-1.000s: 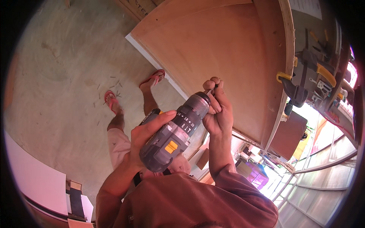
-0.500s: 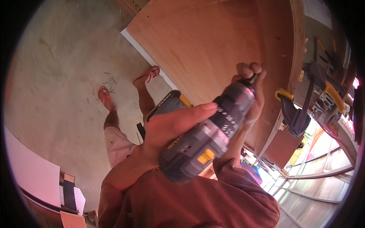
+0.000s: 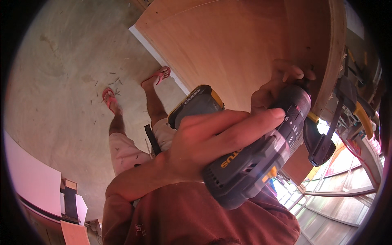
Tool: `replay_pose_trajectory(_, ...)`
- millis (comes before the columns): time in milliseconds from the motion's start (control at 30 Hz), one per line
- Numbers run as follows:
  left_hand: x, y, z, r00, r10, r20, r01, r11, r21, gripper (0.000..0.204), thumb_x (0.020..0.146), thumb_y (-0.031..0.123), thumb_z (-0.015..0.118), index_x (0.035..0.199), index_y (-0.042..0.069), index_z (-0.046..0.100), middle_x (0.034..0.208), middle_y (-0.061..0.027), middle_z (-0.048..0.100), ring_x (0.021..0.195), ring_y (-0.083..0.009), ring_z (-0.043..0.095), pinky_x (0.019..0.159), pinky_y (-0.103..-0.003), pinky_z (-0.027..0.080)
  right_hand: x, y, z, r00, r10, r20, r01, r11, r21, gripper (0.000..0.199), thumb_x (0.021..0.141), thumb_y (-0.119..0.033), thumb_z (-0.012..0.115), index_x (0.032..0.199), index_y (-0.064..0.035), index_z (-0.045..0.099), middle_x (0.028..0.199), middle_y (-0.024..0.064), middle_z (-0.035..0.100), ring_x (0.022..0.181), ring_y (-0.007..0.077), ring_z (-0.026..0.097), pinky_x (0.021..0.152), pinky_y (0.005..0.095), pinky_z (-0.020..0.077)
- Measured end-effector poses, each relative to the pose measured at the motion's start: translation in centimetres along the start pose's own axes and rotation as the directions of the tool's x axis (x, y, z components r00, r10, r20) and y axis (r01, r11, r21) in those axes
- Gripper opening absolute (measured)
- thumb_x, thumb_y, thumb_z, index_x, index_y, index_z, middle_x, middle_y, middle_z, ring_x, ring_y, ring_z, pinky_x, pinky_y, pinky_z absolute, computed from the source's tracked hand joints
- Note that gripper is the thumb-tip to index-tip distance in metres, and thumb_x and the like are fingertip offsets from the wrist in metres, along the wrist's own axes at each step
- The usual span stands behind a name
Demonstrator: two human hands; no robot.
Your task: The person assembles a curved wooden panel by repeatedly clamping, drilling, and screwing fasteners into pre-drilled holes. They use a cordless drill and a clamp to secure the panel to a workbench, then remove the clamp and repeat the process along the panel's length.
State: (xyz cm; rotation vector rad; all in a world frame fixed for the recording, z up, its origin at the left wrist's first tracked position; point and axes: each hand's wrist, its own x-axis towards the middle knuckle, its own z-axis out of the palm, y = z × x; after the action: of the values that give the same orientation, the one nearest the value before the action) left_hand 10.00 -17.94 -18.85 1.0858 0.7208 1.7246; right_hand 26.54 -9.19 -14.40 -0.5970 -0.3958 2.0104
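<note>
Closest to my head camera is the black-and-grey plastic cordless drill with yellow accents (image 3: 253, 175), lying slantwise across the front of my maroon cloth shirt (image 3: 175, 208), its nose toward the upper right. My left hand (image 3: 200, 143) is wrapped around it from the left side, one finger stretched along the casing toward the ribbed dark chuck (image 3: 299, 100). The blocky grey-and-yellow battery pack (image 3: 196, 106) sticks out beyond that hand, toward my legs.

I judge the drill heavy for its size and quite rigid, with weight at both the motor body and the pack, so a loose hold would let it roll. The handle between those two masses looks the best place to grasp; it is mostly under my palm (I can't see the trigger from here). The smooth casing may slip under sweaty fingers, while the chuck's ribbing should give bite, though I would stay off it if it turns. The shell looks tough; any slim bit would be the delicate part.

Just past the chuck, my right hand (image 3: 277, 83) has its fingers bent around the drill's nose; it is too dark there to tell whether they pinch anything.

Farther out lies the broad reddish-brown wooden panel (image 3: 220, 53), with a black-and-yellow bar clamp (image 3: 320, 141) near its right edge. Down on the greyish concrete floor (image 3: 61, 90), thin dark slivers (image 3: 116, 83) are scattered beside my red sandals (image 3: 109, 94).
</note>
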Motion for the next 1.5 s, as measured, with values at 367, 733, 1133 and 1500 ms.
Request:
replay_pose_trajectory(367,-0.1,0.0,0.4,1.0,-0.011,0.024,0.008,0.99,0.138,0.072,0.072,0.021,0.093,0.132,-0.008,0.063,0.121,-0.0207,0.074,0.082,-0.0242,0.077,0.071,-0.031,0.062,0.4,-0.4,-1.3,0.997,-0.02,0.079,0.014,0.998,0.068,0.029,0.102,-0.017,0.061,0.13,-0.0247,0.066,0.123,-0.0043,0.057,0.053,0.0041,0.038,0.044,0.0216,0.0283)
replay_pose_trajectory(733,0.6,0.0,0.5,0.999,-0.05,0.001,0.05,0.992,0.118,0.072,0.08,0.023,0.087,0.14,-0.006,0.058,0.119,-0.0195,0.073,0.088,-0.0238,0.077,0.075,-0.032,0.063,0.1,-1.5,-1.7,0.975,0.005,0.222,-0.003,1.0,-0.01,0.038,0.106,-0.026,0.053,0.144,-0.0223,0.057,0.137,-0.0016,0.047,0.081,0.0155,0.057,0.068,0.032,0.0469)
replay_pose_trajectory(1133,1.4,0.8,1.5,0.987,-0.112,-0.116,0.116,0.993,0.027,0.069,0.08,0.016,0.082,0.144,0.006,0.059,0.097,-0.012,0.076,0.074,-0.0232,0.075,0.063,-0.033,0.061,-7.2,-10.5,5.2,0.632,-0.726,0.272,0.025,-0.332,-0.943,0.037,0.107,-0.029,0.052,0.139,-0.0136,0.059,0.138,0.0062,0.051,0.094,0.0203,0.058,0.079,0.0358,0.0459)
replay_pose_trajectory(1500,1.6,0.2,1.4,0.992,-0.119,-0.037,0.121,0.991,0.054,0.057,0.081,0.009,0.083,0.133,-0.004,0.063,0.097,-0.0182,0.074,0.072,-0.0233,0.074,0.065,-0.033,0.06,-5.6,-8.4,0.9,0.656,-0.694,0.298,-0.139,-0.499,-0.856,0.04,0.107,-0.032,0.052,0.135,-0.0056,0.06,0.138,0.0134,0.054,0.106,0.0247,0.058,0.09,0.0393,0.0449)
